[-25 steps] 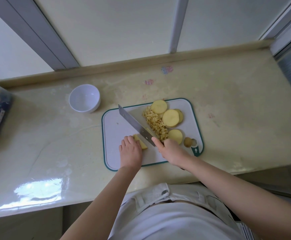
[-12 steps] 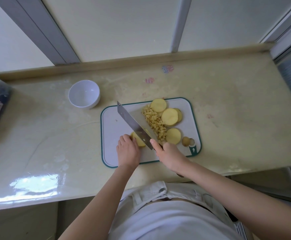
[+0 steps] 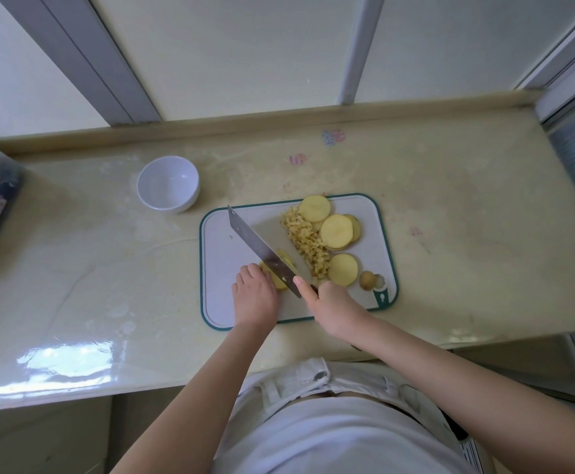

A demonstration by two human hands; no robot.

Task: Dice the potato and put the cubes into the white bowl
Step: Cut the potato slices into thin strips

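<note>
Logging from the remote station, head view only.

- The right hand (image 3: 334, 309) is wrapping the handle of the cleaver (image 3: 262, 249), forefinger lying along the blade near the heel. The handle itself is hidden in the fist.
- The left hand (image 3: 257, 299) is pinning the potato piece (image 3: 277, 281) under curled fingertips, just beside the blade's flat. The blade is lying across that piece, near the front of the cutting board (image 3: 224, 241).
- The potato is all on the board: a heap of small cubes (image 3: 308, 242) in the middle, round slices (image 3: 335, 231) touching it on the far right, and a skin-on end nub (image 3: 367, 280) by the board's hang-hole.
- The white bowl (image 3: 176, 206) is sitting on the counter (image 3: 450, 234), off the board's far-left corner, with nothing in it.

Handling, my judgement: the raw flesh is looking pale yellow, firm and wet-cut, so I am expecting it to be stiff, light and slick. I am judging the sound hold to be on top of the piece, knuckles forward, tips tucked back from the edge. The cubes are too small and loose to pinch singly; scooping looks better.

Textures: smooth plastic board with a teal rim, glossy bowl, bright steel rectangular blade, shiny film-covered counter.
</note>
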